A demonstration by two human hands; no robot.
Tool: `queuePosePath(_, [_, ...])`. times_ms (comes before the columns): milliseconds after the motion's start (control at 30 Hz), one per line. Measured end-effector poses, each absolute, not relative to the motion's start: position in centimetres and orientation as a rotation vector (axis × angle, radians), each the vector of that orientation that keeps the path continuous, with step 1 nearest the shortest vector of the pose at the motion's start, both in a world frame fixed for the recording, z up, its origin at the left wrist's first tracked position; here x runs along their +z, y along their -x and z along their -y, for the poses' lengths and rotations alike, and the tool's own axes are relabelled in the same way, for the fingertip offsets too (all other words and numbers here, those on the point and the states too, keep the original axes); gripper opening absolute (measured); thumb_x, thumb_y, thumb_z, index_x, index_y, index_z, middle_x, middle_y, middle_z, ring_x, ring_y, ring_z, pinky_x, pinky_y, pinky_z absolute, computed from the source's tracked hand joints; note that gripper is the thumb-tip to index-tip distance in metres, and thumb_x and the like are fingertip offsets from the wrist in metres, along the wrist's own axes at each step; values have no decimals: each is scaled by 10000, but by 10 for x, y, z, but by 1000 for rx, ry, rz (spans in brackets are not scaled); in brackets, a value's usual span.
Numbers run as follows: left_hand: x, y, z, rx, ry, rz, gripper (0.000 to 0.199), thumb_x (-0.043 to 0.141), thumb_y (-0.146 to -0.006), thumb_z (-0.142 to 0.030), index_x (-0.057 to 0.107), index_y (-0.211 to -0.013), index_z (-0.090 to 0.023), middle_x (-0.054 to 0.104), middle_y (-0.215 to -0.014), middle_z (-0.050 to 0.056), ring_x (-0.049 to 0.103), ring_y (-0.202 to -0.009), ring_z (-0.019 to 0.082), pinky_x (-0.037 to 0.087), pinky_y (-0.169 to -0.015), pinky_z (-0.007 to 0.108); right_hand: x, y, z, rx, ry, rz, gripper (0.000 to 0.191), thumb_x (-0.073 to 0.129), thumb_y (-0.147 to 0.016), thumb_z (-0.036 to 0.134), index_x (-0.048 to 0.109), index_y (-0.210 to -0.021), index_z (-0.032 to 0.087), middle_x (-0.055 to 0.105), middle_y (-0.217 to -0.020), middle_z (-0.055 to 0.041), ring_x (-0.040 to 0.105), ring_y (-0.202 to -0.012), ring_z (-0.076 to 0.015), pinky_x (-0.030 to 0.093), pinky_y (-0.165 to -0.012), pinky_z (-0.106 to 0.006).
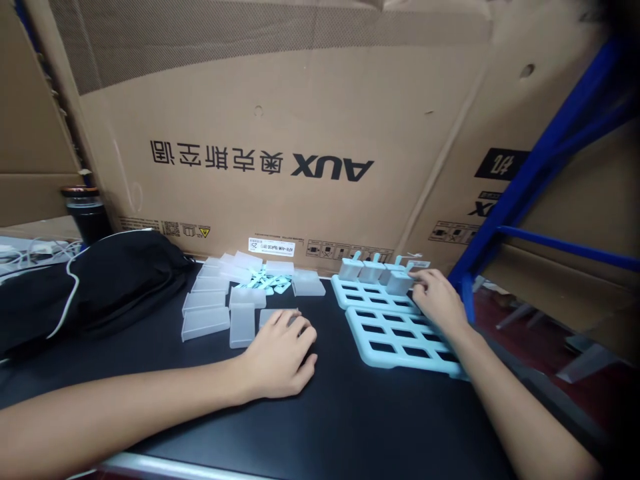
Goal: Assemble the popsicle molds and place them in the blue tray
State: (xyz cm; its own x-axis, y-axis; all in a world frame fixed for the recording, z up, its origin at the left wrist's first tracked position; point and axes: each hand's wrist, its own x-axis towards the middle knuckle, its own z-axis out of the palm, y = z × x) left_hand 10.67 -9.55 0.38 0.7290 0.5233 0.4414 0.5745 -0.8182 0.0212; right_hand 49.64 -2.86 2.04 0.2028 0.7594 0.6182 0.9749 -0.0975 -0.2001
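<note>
My right hand point(437, 297) reaches to the far light-blue rack point(345, 293), fingers closed at the edge of a frosted popsicle mold point(399, 284) with a blue stick on top. Beside that mold, several more stand upright in the back row, including one mold point(351, 269) at the left end. My left hand point(283, 353) is over the black table, palm down, fingers loosely apart. Its fingertips partly cover a frosted mold point(267, 315) lying flat; whether they touch it I cannot tell. Several loose molds point(243, 325) lie left of it, around a pile of small blue sticks point(265, 280).
A second light-blue rack point(367, 357) with bare slots lies in front of the first. A black cloth bag point(135, 280) and a dark bottle point(87, 217) are at the left. A large cardboard box point(280, 87) stands behind, with a blue metal frame point(520, 180) at the right.
</note>
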Motion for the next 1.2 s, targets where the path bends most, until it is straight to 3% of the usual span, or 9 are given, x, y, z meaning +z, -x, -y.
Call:
queuePosePath(167, [2,-106,94,-607,2940,655,167,458,-926,-257,540,-1051,-183,585,-1269,64,477,-1308,235,381,-1110,344,22,-488,36,-672,1968,1649,354,409,-853,232,664,-1093,183,633,-1164,-121,557,-1067,-301,489,-779,-408])
queuePosePath(300, [1,-106,95,-618,2842,719,248,455,-932,-297,536,-1126,-166,494,-1425,97,348,-1408,333,350,-1121,465,33,-469,43,-841,1823,1574,298,444,-848,237,633,-1062,150,651,-1053,-144,562,-1030,-307,483,-787,-408])
queuePosePath(367, [0,-106,95,-602,2809,801,306,466,-930,-326,531,-1174,-153,494,-1430,119,385,-1377,361,347,-1108,507,38,-450,47,-796,1659,1629,237,456,-848,221,626,-1003,164,667,-998,-119,581,-984,-279,479,-821,-398])
queuePosePath(500, [1,-107,96,-542,2843,688,315,436,-953,-312,525,-1224,-181,540,-1383,89,542,-1211,276,427,-1022,423,39,-396,56,-552,1356,1974,179,455,-880,200,621,-944,177,674,-939,-87,602,-927,-230,477,-845,-368])
queuePosePath(700, [8,-109,98,-467,2793,628,289,423,-963,-348,542,-1172,-189,603,-1273,85,595,-1024,254,470,-875,406,37,-311,42,-394,1154,2558,336,398,-863,80,651,-1069,157,685,-1008,-104,588,-970,-228,470,-833,-365])
queuePosePath(800, [9,-110,99,-432,2798,665,270,453,-943,-379,552,-1084,-171,606,-1267,102,587,-1035,268,470,-868,408,45,-273,20,-347,1261,2722,365,399,-867,83,656,-1117,150,687,-1057,-132,617,-974,-232,468,-780,-336])
queuePosePath(967, [10,-110,97,-463,2861,710,310,479,-918,-446,541,-1023,-160,640,-1124,111,572,-1045,278,457,-912,407,51,-229,4,-328,1467,2826,238,508,-822,125,710,-944,95,705,-920,-188,664,-830,-266,452,-662,-320])
queuePosePath(1100, [8,-110,95,-498,2926,651,247,519,-850,-403,524,-951,-178,625,-938,70,580,-925,254,466,-873,386,46,-232,20,-300,1524,2783,261,475,-889,209,718,-930,122,709,-928,-169,665,-797,-241,442,-636,-299])
queuePosePath(1200, [8,-110,94,-522,2988,637,264,551,-761,-349,502,-964,-188,598,-923,52,568,-868,235,484,-840,366,43,-252,30,-236,1526,2779,248,481,-880,196,724,-889,147,705,-932,-138,656,-817,-224,429,-637,-277])
